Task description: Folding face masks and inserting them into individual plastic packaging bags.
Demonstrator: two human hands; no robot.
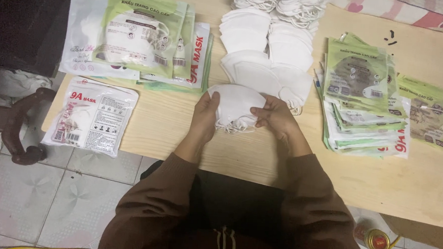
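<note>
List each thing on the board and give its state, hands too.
left hand: gripping the held masks' left edge
right hand: gripping their right edge
held white masks: folded, bunched, loops hanging below
loose white masks: unpacked, overlapping in rows
filled packets: stacked, masks inside
white packet: lying flat, overhanging the board's edge
flat packets: piled unevenly; whether empty, cannot tell
wooden board: lying flat

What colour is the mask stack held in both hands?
White, seen in the head view: the mask stack.

Soft matt white cloth masks [236, 106] at frame centre; pale, smooth wooden board [398, 182] with fine grain; glossy plastic packets [93, 115] at left and upper right; glazed floor tiles [54, 202] lower left; matt brown sleeves [317, 208]
</note>
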